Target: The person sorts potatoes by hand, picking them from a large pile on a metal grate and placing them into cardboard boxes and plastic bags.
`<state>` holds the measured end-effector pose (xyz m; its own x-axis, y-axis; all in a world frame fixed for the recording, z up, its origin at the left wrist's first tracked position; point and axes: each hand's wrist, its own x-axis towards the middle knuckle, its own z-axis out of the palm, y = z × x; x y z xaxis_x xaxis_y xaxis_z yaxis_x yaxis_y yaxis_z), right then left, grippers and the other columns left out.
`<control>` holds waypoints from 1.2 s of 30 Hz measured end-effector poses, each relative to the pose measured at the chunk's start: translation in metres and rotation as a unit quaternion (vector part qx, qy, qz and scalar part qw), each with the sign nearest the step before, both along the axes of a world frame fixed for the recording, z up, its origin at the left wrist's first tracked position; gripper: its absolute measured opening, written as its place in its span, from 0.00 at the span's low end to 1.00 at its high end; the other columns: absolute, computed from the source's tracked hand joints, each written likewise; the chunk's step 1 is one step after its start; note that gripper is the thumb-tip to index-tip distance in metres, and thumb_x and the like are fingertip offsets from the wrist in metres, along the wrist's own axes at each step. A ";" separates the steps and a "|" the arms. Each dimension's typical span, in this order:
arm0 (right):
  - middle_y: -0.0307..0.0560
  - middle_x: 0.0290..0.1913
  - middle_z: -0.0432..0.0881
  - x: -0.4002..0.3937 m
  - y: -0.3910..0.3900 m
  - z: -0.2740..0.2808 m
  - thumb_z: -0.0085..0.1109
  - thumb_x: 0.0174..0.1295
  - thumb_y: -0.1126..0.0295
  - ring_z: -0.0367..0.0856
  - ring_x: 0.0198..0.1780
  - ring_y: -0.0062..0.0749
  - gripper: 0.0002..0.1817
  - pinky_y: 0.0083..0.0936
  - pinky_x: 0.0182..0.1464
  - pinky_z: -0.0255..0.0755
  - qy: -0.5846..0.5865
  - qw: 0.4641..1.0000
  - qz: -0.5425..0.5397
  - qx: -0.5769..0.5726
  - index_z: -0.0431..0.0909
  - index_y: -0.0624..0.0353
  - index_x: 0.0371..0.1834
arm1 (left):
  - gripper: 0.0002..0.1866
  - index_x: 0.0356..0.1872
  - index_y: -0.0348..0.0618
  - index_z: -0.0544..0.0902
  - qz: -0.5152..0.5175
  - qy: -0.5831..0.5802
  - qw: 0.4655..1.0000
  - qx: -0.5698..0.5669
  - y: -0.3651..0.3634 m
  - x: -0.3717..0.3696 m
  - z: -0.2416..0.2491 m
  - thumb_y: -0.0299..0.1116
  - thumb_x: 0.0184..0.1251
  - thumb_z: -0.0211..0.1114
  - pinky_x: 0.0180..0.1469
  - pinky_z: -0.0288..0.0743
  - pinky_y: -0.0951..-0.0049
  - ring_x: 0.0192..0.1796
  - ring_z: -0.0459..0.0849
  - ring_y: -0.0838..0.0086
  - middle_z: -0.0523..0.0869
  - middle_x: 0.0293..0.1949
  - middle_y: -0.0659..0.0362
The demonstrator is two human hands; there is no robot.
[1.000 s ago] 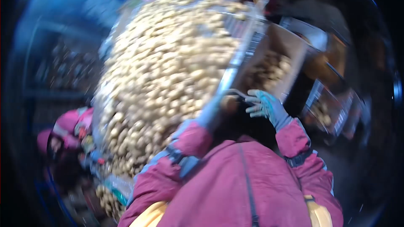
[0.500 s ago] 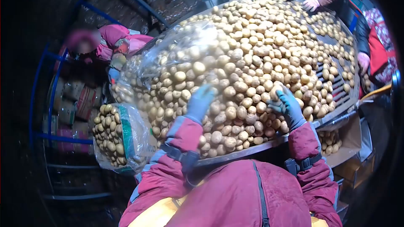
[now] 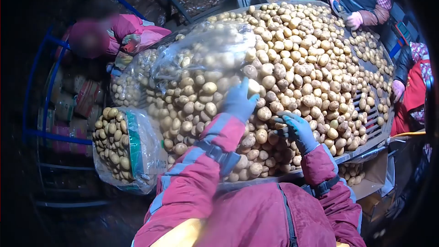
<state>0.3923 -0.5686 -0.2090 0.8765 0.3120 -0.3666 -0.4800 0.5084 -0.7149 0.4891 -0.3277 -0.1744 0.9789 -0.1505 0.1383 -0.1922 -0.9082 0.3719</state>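
Potatoes lie heaped across the table before me; my left hand rests flat on the pile, fingers spread apart, beside a clear bag of potatoes; my right hand sits lower, fingers curled on a potato near the table's edge.

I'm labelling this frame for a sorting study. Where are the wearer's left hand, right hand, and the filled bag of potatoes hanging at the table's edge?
left hand (image 3: 240,100), head view, back of the glove.
right hand (image 3: 296,128), head view, gloved knuckles.
bag of potatoes (image 3: 128,148), head view, clear plastic side.
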 end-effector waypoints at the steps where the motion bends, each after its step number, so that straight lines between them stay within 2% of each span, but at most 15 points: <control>1: 0.54 0.60 0.83 0.002 0.003 -0.003 0.55 0.75 0.65 0.85 0.55 0.36 0.22 0.33 0.51 0.85 -0.002 0.999 0.028 -0.029 0.74 0.66 0.66 | 0.32 0.64 0.42 0.78 -0.011 0.034 0.999 -0.040 -0.001 -0.010 0.002 0.47 0.62 0.71 0.57 0.75 0.54 0.55 0.82 0.50 0.84 0.53 0.44; 4: 0.52 0.60 0.83 0.002 0.018 -0.017 0.53 0.76 0.65 0.83 0.60 0.36 0.22 0.34 0.53 0.85 -0.013 0.999 0.043 -0.017 0.74 0.67 0.68 | 0.21 0.53 0.40 0.83 -0.085 -0.009 0.995 -0.047 0.026 -0.011 0.018 0.43 0.65 0.69 0.58 0.76 0.56 0.54 0.83 0.52 0.84 0.53 0.45; 6: 0.52 0.59 0.84 -0.002 0.019 -0.017 0.52 0.76 0.67 0.84 0.60 0.36 0.22 0.33 0.53 0.85 0.010 0.999 0.047 0.003 0.74 0.67 0.68 | 0.20 0.54 0.41 0.84 0.044 -0.015 0.998 0.041 0.054 0.014 0.052 0.40 0.64 0.70 0.61 0.75 0.58 0.57 0.82 0.54 0.83 0.57 0.46; 7: 0.52 0.59 0.84 -0.003 0.018 -0.012 0.51 0.77 0.67 0.85 0.58 0.36 0.21 0.31 0.53 0.84 0.007 0.999 0.045 -0.003 0.74 0.67 0.68 | 0.23 0.57 0.41 0.83 0.018 -0.118 0.992 0.051 0.079 0.020 0.050 0.39 0.63 0.72 0.65 0.74 0.57 0.60 0.80 0.52 0.83 0.59 0.46; 12: 0.52 0.59 0.84 -0.002 0.020 -0.010 0.52 0.77 0.68 0.85 0.57 0.36 0.21 0.27 0.51 0.84 0.006 0.999 0.045 0.003 0.74 0.67 0.68 | 0.34 0.63 0.41 0.79 0.025 -0.149 0.974 0.168 0.117 0.077 0.003 0.46 0.55 0.74 0.67 0.71 0.55 0.64 0.77 0.50 0.82 0.61 0.46; 16: 0.52 0.59 0.84 0.003 0.027 -0.010 0.51 0.77 0.67 0.85 0.57 0.35 0.20 0.24 0.49 0.83 -0.039 0.998 0.054 -0.018 0.75 0.67 0.67 | 0.34 0.60 0.40 0.80 0.061 0.070 0.979 0.179 0.087 0.077 0.061 0.48 0.53 0.72 0.65 0.72 0.53 0.61 0.80 0.48 0.84 0.57 0.44; 20: 0.53 0.60 0.83 -0.002 0.039 0.012 0.48 0.79 0.64 0.86 0.56 0.35 0.21 0.24 0.46 0.83 0.031 0.995 0.072 0.061 0.73 0.67 0.67 | 0.34 0.62 0.42 0.81 0.048 0.096 0.989 0.105 0.091 0.036 0.054 0.48 0.52 0.72 0.62 0.76 0.53 0.57 0.82 0.47 0.87 0.53 0.43; 21: 0.51 0.61 0.83 0.001 0.037 0.005 0.47 0.80 0.62 0.86 0.55 0.35 0.22 0.26 0.47 0.83 -0.037 0.992 0.118 0.011 0.72 0.65 0.69 | 0.33 0.62 0.45 0.82 0.019 -0.018 0.999 0.044 0.105 0.033 0.025 0.47 0.54 0.73 0.60 0.78 0.56 0.55 0.85 0.51 0.88 0.50 0.45; 24: 0.48 0.62 0.82 0.002 0.040 -0.005 0.44 0.80 0.54 0.86 0.52 0.35 0.26 0.33 0.51 0.82 -0.077 0.979 0.188 -0.034 0.68 0.58 0.73 | 0.31 0.62 0.46 0.82 0.089 0.106 0.971 -0.195 0.069 -0.012 0.067 0.45 0.56 0.74 0.59 0.78 0.61 0.53 0.87 0.58 0.89 0.47 0.47; 26: 0.45 0.62 0.82 -0.002 0.053 0.033 0.42 0.80 0.48 0.86 0.50 0.34 0.29 0.38 0.54 0.81 0.104 0.981 0.148 0.072 0.67 0.53 0.75 | 0.32 0.62 0.43 0.81 0.043 0.134 0.974 -0.175 0.037 -0.045 0.073 0.45 0.57 0.75 0.59 0.78 0.64 0.53 0.86 0.63 0.89 0.48 0.48; 28: 0.43 0.63 0.81 -0.004 0.060 0.013 0.42 0.78 0.41 0.84 0.53 0.34 0.33 0.41 0.58 0.79 0.116 0.973 0.118 0.161 0.65 0.50 0.75 | 0.25 0.56 0.43 0.84 -0.091 0.108 0.973 -0.184 0.012 -0.077 0.047 0.46 0.61 0.73 0.58 0.78 0.60 0.52 0.86 0.54 0.88 0.48 0.48; 32: 0.47 0.57 0.83 -0.015 0.048 0.024 0.51 0.74 0.48 0.85 0.50 0.37 0.29 0.38 0.55 0.81 0.113 0.976 0.089 0.162 0.71 0.57 0.69 | 0.32 0.63 0.41 0.80 -0.096 0.035 0.977 -0.186 0.040 -0.093 0.040 0.45 0.59 0.76 0.66 0.72 0.60 0.60 0.82 0.55 0.85 0.56 0.48; 34: 0.49 0.53 0.85 -0.019 0.040 0.019 0.57 0.71 0.51 0.85 0.48 0.39 0.28 0.38 0.50 0.84 0.188 0.950 0.093 0.230 0.75 0.61 0.65 | 0.38 0.70 0.46 0.75 -0.008 -0.064 0.998 0.023 0.080 -0.102 0.037 0.48 0.60 0.74 0.73 0.65 0.54 0.70 0.71 0.49 0.76 0.67 0.46; 35: 0.52 0.50 0.86 -0.029 0.042 0.009 0.58 0.69 0.47 0.86 0.44 0.43 0.31 0.40 0.43 0.84 0.163 0.981 0.017 0.107 0.77 0.64 0.61 | 0.41 0.73 0.50 0.72 0.009 -0.038 0.996 0.077 0.103 -0.106 0.022 0.51 0.60 0.74 0.76 0.61 0.52 0.73 0.68 0.48 0.74 0.69 0.46; 36: 0.55 0.49 0.85 -0.033 0.038 0.005 0.58 0.69 0.48 0.86 0.43 0.46 0.31 0.40 0.43 0.84 0.158 0.977 0.042 0.135 0.77 0.67 0.60 | 0.41 0.74 0.52 0.72 0.017 -0.033 0.992 0.121 0.123 -0.113 0.012 0.51 0.59 0.74 0.75 0.62 0.52 0.73 0.68 0.49 0.74 0.69 0.47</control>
